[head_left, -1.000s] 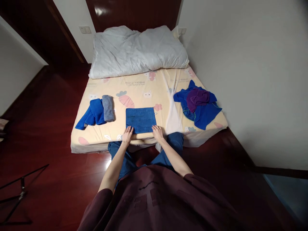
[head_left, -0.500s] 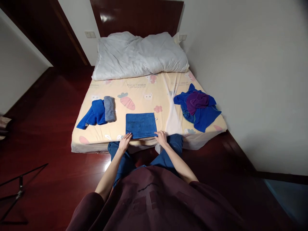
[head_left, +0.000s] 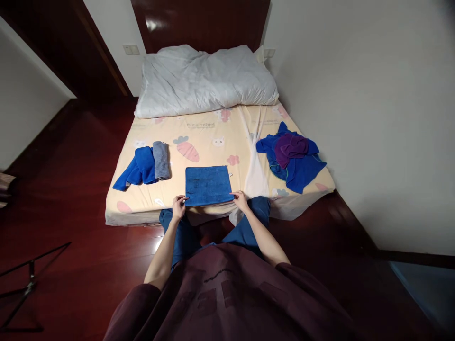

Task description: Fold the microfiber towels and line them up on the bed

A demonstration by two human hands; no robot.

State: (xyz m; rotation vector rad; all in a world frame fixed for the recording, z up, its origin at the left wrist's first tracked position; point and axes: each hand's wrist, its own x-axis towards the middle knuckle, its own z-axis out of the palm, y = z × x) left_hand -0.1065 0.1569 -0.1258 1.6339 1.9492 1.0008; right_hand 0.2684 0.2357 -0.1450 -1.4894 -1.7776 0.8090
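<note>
A blue towel (head_left: pixel 208 184) lies flat as a rectangle near the bed's front edge, with a small white tag on its right side. My left hand (head_left: pixel 178 207) pinches its near left corner. At the near right corner, my right hand (head_left: pixel 241 201) grips the cloth between thumb and fingers. To the left rest a rolled grey towel (head_left: pixel 161 161) and, against it, a bright blue cloth (head_left: pixel 145 163) with a loose end trailing left. A loose heap of blue cloths (head_left: pixel 304 173) lies on the right, topped by a crumpled purple cloth (head_left: pixel 290 149).
The bed (head_left: pixel 209 137) has a yellow patterned sheet. A white quilt (head_left: pixel 209 83) is bunched against the dark headboard (head_left: pixel 202 23). A black metal stand (head_left: pixel 30 279) is on the floor at left; a wall (head_left: pixel 355 118) runs along the right.
My left hand has shifted slightly left and now pinches the towel's corner rather than lying over its edge. My right hand has moved a little right along the near edge.
</note>
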